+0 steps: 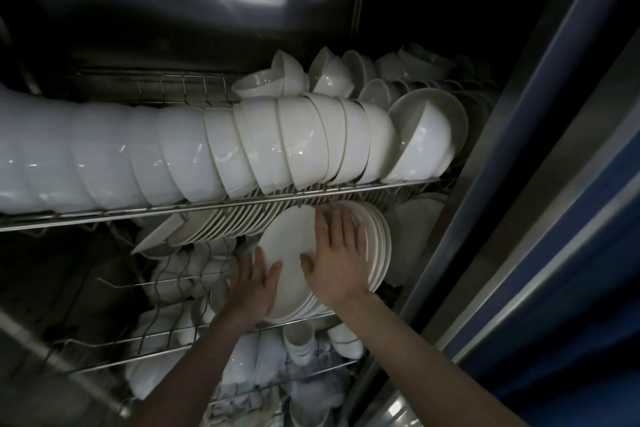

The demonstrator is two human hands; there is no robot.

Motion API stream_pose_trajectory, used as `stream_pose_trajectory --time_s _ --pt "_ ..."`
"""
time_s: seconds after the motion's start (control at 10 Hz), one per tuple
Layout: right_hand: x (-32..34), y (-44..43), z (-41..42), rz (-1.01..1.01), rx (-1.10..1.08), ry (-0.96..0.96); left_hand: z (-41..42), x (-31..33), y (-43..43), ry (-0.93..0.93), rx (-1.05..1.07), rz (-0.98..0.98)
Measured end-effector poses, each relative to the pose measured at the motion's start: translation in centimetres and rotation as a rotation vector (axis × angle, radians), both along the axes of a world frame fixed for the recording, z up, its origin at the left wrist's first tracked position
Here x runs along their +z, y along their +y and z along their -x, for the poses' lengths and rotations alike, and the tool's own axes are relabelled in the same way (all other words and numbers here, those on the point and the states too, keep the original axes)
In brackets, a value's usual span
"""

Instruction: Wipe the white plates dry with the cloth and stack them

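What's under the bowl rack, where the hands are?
Under the bowl rack: a row of white plates on edge, plus a plate stack gripped by the left hand, right hand flat on its face. The rack hides the plates' tops; what's behind the stack is covered.

A batch of round white plates (294, 253) stands on edge, tilted, packed face to face, just under the upper rack (138, 213); plain and glossy; a second row of plates (221, 225) slants just left of it.
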State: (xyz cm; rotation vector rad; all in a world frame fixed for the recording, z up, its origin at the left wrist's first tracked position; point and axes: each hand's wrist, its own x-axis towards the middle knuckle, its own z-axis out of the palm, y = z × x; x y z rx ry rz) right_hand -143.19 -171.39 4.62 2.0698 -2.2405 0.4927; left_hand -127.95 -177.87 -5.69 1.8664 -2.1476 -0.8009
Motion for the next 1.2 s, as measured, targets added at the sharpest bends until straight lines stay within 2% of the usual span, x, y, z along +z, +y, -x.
stream_pose_trajectory --time_s 0.1,0.2,0.3,0.4,0.5,0.6,0.7,0.8,0.9,1.0,1.1,1.2 --pt "-0.3 0.5 0.4 0.041 0.023 0.021 -1.1 0.5 0.1 -0.009 0.001 0.066" --pt "-0.6 1.6 0.7 0.063 0.051 0.069 -1.7 0.9 0.3 -0.125 0.045 0.068" --pt "-1.2 2.5 0.5 0.097 0.058 0.127 -1.5 1.4 0.8 -0.04 0.118 0.112" --pt "-1.7 2.9 0.2 0.129 0.007 0.137 -1.2 2.0 1.4 -0.031 0.112 0.185" --pt "-2.5 3.5 -0.2 0.147 -0.026 0.145 -2.2 2.4 2.5 0.056 0.047 0.223" --pt "-3.4 4.6 -0.3 0.172 -0.018 0.134 -3.5 2.3 3.7 0.323 -0.021 0.14" --pt "-3.8 5.5 -0.3 0.155 -0.034 0.12 -4.6 1.9 4.3 0.482 -0.119 -0.06" --pt "-4.0 5.8 -0.3 0.103 -0.037 0.094 -5.4 1.2 4.4 0.221 -0.206 -0.083" --pt "-3.7 5.7 0.1 0.033 -0.017 0.101 -5.8 1.5 4.6 0.12 -0.225 -0.086" --pt "-2.8 5.7 0.8 -0.028 0.011 0.11 -5.9 2.4 5.2 0.184 -0.176 -0.015" --pt "-1.5 6.5 1.2 -0.071 0.035 0.046 -6.2 3.1 6.4 0.186 -0.23 0.094" --pt "-0.4 9.0 1.3 -0.051 0.065 -0.019 -7.0 4.5 7.9 0.114 -0.196 0.136"
